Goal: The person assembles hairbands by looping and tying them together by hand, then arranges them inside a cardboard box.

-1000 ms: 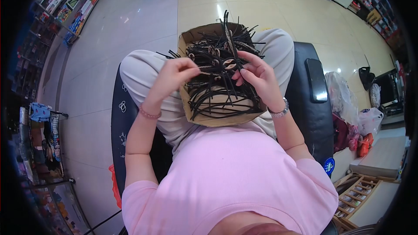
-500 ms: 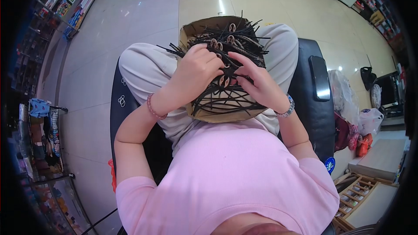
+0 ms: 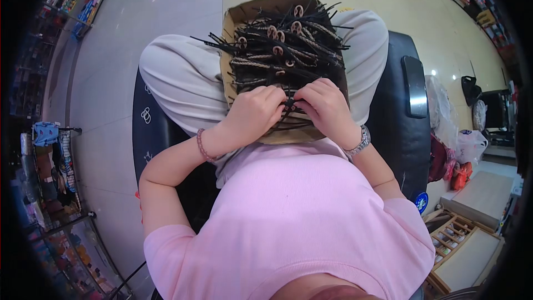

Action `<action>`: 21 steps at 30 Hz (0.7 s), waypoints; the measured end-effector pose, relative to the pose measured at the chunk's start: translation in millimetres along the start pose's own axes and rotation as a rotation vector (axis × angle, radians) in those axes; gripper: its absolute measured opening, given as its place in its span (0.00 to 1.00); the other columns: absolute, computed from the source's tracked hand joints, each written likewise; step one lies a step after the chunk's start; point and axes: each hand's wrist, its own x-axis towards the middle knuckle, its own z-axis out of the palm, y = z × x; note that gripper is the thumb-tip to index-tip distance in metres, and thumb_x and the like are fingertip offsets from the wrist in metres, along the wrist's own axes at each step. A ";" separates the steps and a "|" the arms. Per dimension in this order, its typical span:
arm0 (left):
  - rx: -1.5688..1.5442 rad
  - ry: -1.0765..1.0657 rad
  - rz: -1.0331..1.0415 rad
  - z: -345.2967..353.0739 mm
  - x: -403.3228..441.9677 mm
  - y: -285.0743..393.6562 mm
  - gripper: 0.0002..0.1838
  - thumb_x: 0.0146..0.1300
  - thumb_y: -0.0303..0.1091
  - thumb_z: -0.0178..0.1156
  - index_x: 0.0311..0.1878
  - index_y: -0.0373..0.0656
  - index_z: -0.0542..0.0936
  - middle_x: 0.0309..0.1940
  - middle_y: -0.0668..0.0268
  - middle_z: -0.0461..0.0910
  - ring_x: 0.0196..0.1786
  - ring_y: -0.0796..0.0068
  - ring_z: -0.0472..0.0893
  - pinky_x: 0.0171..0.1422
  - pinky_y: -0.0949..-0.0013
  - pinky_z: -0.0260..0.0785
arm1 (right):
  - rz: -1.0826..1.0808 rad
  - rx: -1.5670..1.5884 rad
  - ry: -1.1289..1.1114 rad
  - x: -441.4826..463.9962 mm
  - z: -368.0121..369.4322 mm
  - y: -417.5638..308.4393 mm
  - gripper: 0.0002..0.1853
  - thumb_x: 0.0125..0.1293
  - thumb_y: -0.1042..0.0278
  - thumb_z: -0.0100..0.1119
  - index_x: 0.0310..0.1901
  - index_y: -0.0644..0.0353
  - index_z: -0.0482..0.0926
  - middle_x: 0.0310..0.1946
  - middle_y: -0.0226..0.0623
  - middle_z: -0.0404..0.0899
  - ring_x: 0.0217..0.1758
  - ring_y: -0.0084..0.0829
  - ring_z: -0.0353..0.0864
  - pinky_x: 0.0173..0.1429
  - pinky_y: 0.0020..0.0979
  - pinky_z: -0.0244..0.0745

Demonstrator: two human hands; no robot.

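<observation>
An open cardboard box (image 3: pixel 229 72) rests on my lap. It is full of black cord bracelets (image 3: pixel 261 44), some with tan braided strands and oval openwork charms (image 3: pixel 298 28). Over the near part of the box, my left hand (image 3: pixel 255 112) pinches a black cord bracelet (image 3: pixel 288 101) from the left side. Facing it closely, my right hand (image 3: pixel 327 106) has its thumb and fingertips closed on the same bracelet. My fingers partly hide the held piece, and more loose black cords lie beneath them.
A phone (image 3: pixel 414 86) lies on the black padded seat (image 3: pixel 391 128) to my right. White loops (image 3: pixel 146 115) lie on the seat at left. Plastic bags (image 3: pixel 471 143) and a wooden rack (image 3: pixel 455 236) stand at right. Stocked shelves (image 3: pixel 83 8) line the far left.
My fingers have closed around a bracelet and drawn nearer together, a little closer to my body. The box sits higher in view, with more bracelets uncovered.
</observation>
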 end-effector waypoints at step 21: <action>-0.027 -0.061 -0.017 20.2 -30.0 1.8 0.07 0.57 0.25 0.60 0.40 0.39 0.77 0.32 0.62 0.80 0.30 0.66 0.77 0.35 0.68 0.69 | -0.049 -0.015 -0.156 -17.3 11.4 -11.8 0.06 0.56 0.76 0.60 0.36 0.58 0.75 0.32 0.34 0.77 0.35 0.35 0.73 0.53 0.31 0.68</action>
